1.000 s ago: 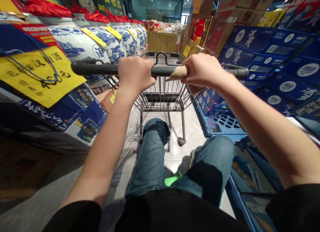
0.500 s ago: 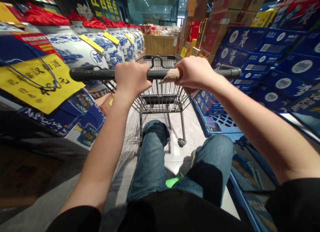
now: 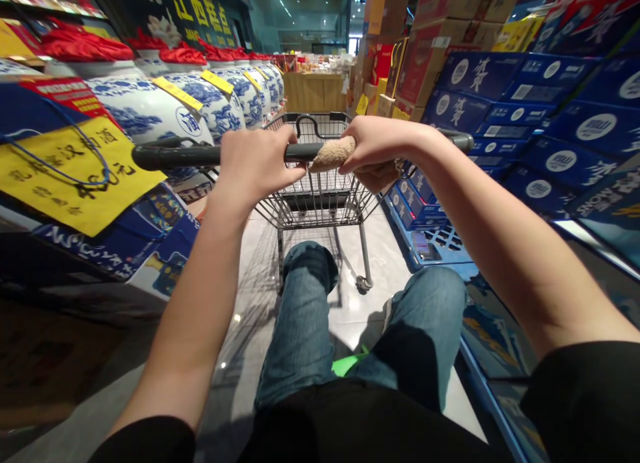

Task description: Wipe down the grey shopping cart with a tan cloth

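Observation:
A shopping cart [image 3: 320, 213] with a wire basket stands in front of my knees, its dark handlebar [image 3: 185, 158] running crosswise. My left hand [image 3: 256, 162] is wrapped round the bar left of its middle, thumb pointing right. Over the bar, right of the middle, my right hand [image 3: 373, 143] grips a tan cloth [image 3: 334, 154] that is folded round the bar. Part of the cloth hangs below my right fingers, and the palm side of that hand is hidden. Through the wires the basket shows no goods.
On the left stand blue-and-white jars [image 3: 145, 106] with red cloth tops, and a box with a yellow price sign [image 3: 75, 173]. Stacked blue cartons [image 3: 480, 73] and a blue pallet [image 3: 450, 243] line the right. A wooden counter [image 3: 315, 91] is at the back. A green object [image 3: 347, 363] shows between my legs.
My right hand has shifted slightly left along the handlebar with the cloth, and more cloth now shows on and below the bar. The left thumb has opened out slightly.

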`<action>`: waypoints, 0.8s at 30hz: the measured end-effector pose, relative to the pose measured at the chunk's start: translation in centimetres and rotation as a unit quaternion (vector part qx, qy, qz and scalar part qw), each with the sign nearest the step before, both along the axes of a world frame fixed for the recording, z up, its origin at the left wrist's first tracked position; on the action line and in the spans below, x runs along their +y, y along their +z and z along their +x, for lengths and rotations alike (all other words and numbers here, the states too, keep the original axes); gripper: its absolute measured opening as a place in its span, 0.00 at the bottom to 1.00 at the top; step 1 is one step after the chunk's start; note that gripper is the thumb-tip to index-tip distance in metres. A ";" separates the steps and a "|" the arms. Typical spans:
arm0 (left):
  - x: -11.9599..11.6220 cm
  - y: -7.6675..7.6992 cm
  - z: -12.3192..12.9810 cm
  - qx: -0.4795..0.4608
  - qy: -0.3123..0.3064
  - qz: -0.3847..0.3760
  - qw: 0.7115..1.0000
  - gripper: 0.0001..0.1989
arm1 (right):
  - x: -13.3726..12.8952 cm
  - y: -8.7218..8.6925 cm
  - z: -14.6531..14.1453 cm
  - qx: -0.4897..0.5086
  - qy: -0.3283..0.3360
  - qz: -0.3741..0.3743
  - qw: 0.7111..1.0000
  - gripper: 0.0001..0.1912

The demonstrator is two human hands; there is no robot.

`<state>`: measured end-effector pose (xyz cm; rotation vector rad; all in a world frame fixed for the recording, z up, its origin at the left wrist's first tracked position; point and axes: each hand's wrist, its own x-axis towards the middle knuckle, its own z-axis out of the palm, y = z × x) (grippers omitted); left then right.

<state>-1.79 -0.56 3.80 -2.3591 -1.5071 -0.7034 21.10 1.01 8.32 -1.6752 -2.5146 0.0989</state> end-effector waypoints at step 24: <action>-1.2 -1.6 8.7 -0.011 -0.069 0.054 0.996 0.42 | 0.7 1.4 5.1 0.178 0.145 -0.199 0.953 0.35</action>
